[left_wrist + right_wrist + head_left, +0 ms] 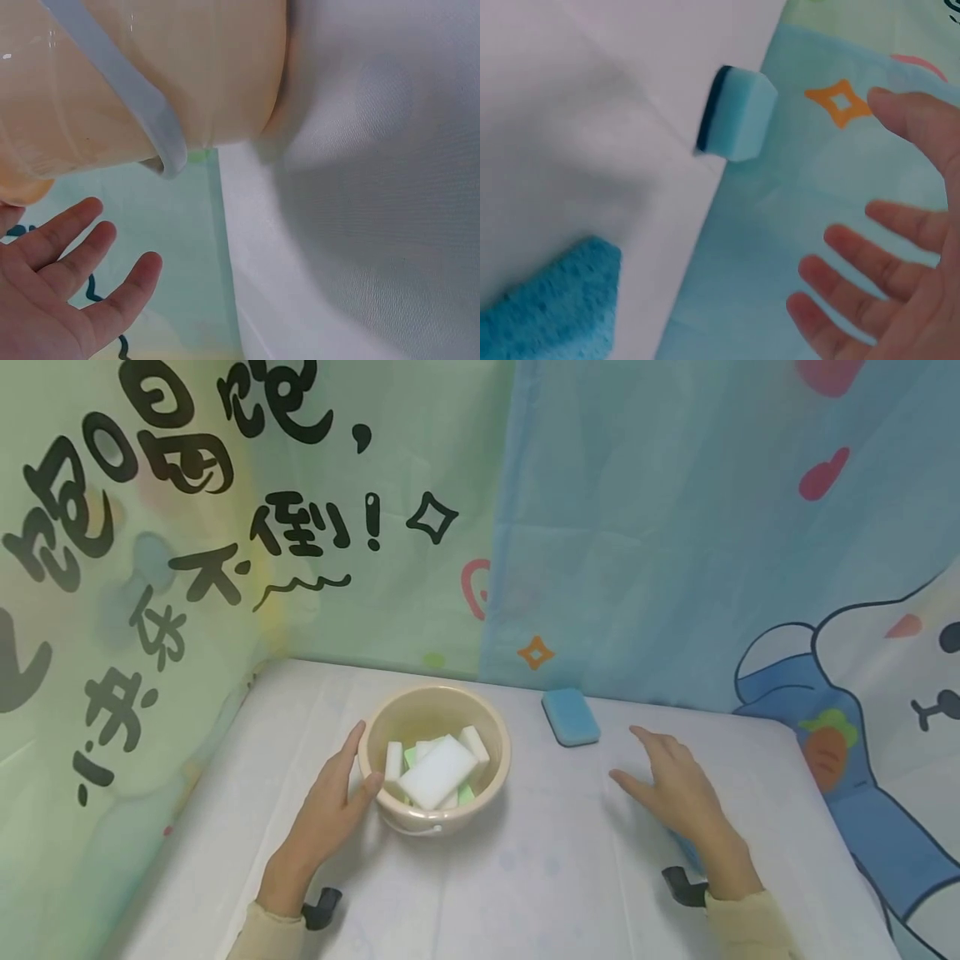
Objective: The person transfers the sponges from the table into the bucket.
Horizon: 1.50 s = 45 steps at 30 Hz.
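left hand (330, 814) spread flat against the beige bucket (433, 758) mid-bench, not gripping. right hand (678, 785) spread too, hovering just right of the bucket near the blue sponge (571, 717). probably light, squishy foam; best pinched by the long sides.

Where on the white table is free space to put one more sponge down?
Bare table lies in front, between the left hand and right hand, and between the bucket and blue sponge. The bucket is crowded with sponges.
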Motion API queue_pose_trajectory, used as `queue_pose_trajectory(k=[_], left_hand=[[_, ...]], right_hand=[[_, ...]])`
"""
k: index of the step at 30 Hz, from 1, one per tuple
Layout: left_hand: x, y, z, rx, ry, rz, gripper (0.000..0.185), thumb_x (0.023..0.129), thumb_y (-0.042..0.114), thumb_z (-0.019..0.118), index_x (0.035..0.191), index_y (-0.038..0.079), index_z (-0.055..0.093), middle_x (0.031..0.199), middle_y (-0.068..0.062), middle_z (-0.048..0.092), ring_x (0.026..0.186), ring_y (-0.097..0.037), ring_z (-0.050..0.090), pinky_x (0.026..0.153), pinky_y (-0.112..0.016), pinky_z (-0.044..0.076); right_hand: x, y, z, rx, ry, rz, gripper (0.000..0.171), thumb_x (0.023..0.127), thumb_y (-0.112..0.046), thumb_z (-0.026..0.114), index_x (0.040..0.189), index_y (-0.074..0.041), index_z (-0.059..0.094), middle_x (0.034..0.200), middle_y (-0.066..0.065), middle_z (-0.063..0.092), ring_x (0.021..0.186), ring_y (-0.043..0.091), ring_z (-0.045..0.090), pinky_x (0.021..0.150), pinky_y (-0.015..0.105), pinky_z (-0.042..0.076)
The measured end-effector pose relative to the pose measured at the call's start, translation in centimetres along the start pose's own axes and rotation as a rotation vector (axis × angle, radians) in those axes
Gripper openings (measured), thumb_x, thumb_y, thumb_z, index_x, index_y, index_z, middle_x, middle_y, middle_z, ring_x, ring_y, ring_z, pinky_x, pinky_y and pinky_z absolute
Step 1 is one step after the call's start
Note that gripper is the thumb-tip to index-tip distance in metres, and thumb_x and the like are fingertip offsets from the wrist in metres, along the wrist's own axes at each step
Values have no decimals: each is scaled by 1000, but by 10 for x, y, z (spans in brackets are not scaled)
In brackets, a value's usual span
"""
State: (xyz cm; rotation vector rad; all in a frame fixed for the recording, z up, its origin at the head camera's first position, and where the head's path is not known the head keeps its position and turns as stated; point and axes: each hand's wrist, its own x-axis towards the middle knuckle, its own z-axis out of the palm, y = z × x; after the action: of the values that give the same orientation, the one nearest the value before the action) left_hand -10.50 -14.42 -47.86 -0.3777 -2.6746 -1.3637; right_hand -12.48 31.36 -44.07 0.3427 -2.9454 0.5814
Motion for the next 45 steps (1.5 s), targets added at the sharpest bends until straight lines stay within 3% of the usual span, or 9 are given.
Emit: queue_pose_trajectory(k=[9, 16, 23, 36, 45], left_hand=[[0, -2, 0, 2, 5, 2, 72, 104, 35, 53, 162, 21, 14, 160, -13, 31, 144, -38, 30, 113, -62, 26], [-1, -1, 0, 2, 5, 0, 72, 104, 35, 54, 162, 22, 14, 160, -12, 31, 144, -38, 30, 113, -62, 26], [0, -2, 0, 3, 7, 9, 72, 103, 32, 55, 162, 20, 15, 160, -13, 31, 144, -37, 31, 113, -61, 27], [1, -2, 0, -4, 7, 5, 71, 104, 36, 53, 162, 24, 14, 160, -12, 30, 144, -38, 31, 112, -63, 27], [0, -2, 0, -4, 2, 3, 71, 104, 38, 52, 162, 23, 15, 160, -11, 30, 144, -37, 31, 112, -62, 27]], right_hand=[[18, -11, 24, 34, -2, 194, 97, 89, -51, 72, 147, 14, 30, 131, 38, 47, 118, 55, 45, 93, 69, 41], [29, -13, 43, 69, 43, 238, 103, 85, -55, 73, 145, 17, 30, 134, 41, 43, 121, 57, 42, 95, 70, 40], [46, -14, 59, 59, 7, 337, 116, 82, -63, 72, 150, 16, 21, 139, 42, 37, 124, 58, 40, 96, 69, 40], [71, -9, 82, 57, -31, 412, 110, 83, -61, 71, 146, 17, 27, 132, 39, 42, 117, 54, 46, 89, 66, 46], [79, -10, 86, 37, -51, 438, 103, 83, -59, 71, 140, 18, 33, 123, 37, 46, 109, 51, 51, 83, 62, 49]])
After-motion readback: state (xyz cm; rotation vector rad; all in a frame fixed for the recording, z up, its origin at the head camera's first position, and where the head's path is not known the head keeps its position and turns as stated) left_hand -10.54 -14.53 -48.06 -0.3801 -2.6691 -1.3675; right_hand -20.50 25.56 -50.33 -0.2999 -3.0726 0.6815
